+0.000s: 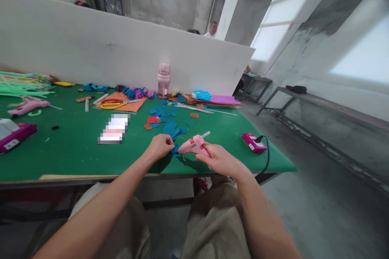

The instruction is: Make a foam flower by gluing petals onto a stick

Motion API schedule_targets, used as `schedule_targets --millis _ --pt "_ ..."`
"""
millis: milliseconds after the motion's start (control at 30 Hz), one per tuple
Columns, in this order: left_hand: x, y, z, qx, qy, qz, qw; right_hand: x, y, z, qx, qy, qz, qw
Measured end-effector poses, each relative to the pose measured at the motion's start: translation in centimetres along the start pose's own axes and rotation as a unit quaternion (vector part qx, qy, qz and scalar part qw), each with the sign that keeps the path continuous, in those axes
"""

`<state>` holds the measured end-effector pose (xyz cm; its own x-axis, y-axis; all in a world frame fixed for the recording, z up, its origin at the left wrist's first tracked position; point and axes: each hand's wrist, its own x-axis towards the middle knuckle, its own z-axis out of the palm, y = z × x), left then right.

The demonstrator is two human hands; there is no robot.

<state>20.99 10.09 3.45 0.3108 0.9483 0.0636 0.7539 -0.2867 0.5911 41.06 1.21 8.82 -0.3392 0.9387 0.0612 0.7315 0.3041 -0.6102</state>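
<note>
My right hand (214,157) is wrapped round the handle of a pink glue gun (194,145), which has a clear glue stick (206,134) poking out of its back end. Its nozzle points left, close to a small blue felt piece (175,150) by my left fingertips. My left hand (161,147) is pinched closed on that blue felt piece, low over the table near the front edge. Just beyond the fingers lie a rolled blue piece (176,133) and a larger blue felt oval (169,126).
Loose blue cutouts (158,111) lie on the green table (75,158). Behind them stand a pink bottle (163,81) and a white partition (127,48). Yellow-handled scissors (114,105) rest on orange felt. A magenta power strip (254,143) with a black cord sits at right; another glue gun (28,106) lies left.
</note>
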Motion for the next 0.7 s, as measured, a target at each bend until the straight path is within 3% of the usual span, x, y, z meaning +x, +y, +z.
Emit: schedule_targets --millis 700 --pt "-0.01 0.02 0.02 -0.007 0.001 0.003 1.0 0.39 0.29 0.42 -0.023 -0.007 -0.01 1.0"
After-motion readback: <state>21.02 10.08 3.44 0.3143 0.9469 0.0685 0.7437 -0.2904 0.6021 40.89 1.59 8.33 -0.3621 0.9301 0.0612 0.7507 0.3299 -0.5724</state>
